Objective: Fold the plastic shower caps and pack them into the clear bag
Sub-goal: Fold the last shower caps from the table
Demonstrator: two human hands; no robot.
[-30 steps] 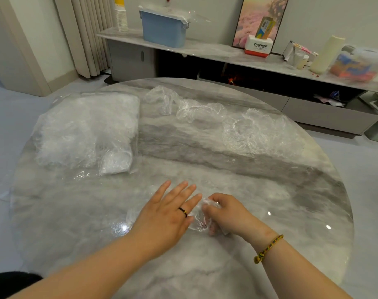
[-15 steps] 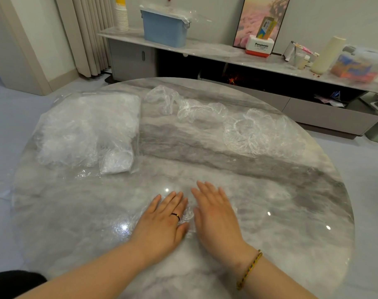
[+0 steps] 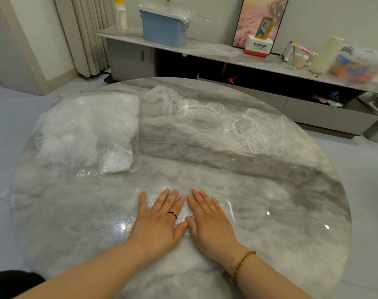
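A clear plastic shower cap lies flattened on the marble table near its front edge. My left hand and my right hand press flat on it side by side, fingers straight, covering most of it. The clear bag, stuffed with folded caps, lies at the left of the table. Three loose shower caps lie across the back: one at the centre, another beside it, and a larger cap to the right.
The round grey marble table fills the view. Behind it runs a long low cabinet carrying a blue bin, a Panasonic box and several other items. Curtains hang at the back left.
My right hand let go of the bunched cap edge it was pinching and laid flat beside my left hand. Both hands now press the cap down together, slightly further forward.
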